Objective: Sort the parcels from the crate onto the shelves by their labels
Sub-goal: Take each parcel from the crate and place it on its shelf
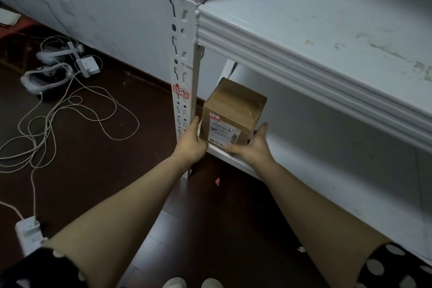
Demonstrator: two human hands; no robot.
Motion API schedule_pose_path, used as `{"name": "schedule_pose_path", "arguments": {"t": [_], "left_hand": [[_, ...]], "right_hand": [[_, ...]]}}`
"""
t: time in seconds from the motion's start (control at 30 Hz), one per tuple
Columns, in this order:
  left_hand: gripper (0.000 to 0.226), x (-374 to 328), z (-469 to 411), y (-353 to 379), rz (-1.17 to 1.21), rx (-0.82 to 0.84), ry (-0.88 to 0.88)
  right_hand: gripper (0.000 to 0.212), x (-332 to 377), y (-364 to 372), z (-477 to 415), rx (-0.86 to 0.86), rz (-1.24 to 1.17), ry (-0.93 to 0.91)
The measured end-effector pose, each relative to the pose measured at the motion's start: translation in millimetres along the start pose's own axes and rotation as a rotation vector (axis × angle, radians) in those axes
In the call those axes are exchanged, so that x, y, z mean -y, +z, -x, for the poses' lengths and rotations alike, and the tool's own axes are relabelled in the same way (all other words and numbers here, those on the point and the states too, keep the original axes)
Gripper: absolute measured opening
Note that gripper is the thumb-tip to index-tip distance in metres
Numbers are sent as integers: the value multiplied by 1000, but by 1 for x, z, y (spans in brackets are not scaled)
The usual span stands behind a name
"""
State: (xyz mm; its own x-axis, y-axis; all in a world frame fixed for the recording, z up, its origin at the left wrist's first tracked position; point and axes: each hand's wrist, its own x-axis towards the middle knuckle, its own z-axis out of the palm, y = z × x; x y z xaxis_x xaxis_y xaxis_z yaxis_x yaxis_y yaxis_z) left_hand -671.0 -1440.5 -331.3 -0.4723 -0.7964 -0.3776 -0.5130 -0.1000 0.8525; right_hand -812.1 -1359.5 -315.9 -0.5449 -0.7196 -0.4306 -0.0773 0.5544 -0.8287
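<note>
left hand [191, 145], right hand [252, 147] flat against parcel [233, 110] sides, lower shelf [315, 161]

Level: dim, with a cool bluish cast.
Source: out of view; the upper shelf [327, 30] top is the brightest surface.
Shadow: deep beneath that shelf; the dark floor [93, 159] loses detail.
Glare: faint sheen on the parcel [233, 105] tape.
Sharpness: soft throughout; label print unreadable.
Distortion: wide-angle bowing of the post [184, 54] and the shelf edge.

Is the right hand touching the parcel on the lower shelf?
Touching. Head view: the right hand presses the lower right corner of the parcel, fingers along its front bottom edge, thumb by its side.
</note>
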Motion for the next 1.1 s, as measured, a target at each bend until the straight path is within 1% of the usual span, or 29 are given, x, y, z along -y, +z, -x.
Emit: {"name": "schedule_pose_path", "arguments": {"t": [0.07,0.13,0.23,0.3,0.53,0.73,0.8,0.87,1.0,1.1], "left_hand": [[65,6,-5,4,-28,-7,36],[60,10,-9,7,-45,8,49],[62,16,-15,10,-49,25,37],[68,19,-20,11,-47,32,25],[80,18,-35,13,-66,18,13],[71,18,-37,15,-74,-20,24],[61,17,-32,15,-96,-37,26],[55,14,-21,15,-111,-48,4],[61,7,9,16,-183,-26,-44],[68,-12,40,18,-256,61,-116]], "right_hand": [[92,-11,8,-2,33,41,-7],[69,-18,15,-5,42,88,-18],[52,-26,22,-13,12,122,-22],[49,-28,24,-18,-15,136,-25],[51,-29,30,-31,-48,121,-39],[53,-27,29,-31,-36,117,-14],[59,-25,27,-28,-35,110,-2],[71,-23,24,-21,-49,112,23],[93,-23,8,8,-25,170,121],[93,-22,-11,43,-14,170,138]]}}
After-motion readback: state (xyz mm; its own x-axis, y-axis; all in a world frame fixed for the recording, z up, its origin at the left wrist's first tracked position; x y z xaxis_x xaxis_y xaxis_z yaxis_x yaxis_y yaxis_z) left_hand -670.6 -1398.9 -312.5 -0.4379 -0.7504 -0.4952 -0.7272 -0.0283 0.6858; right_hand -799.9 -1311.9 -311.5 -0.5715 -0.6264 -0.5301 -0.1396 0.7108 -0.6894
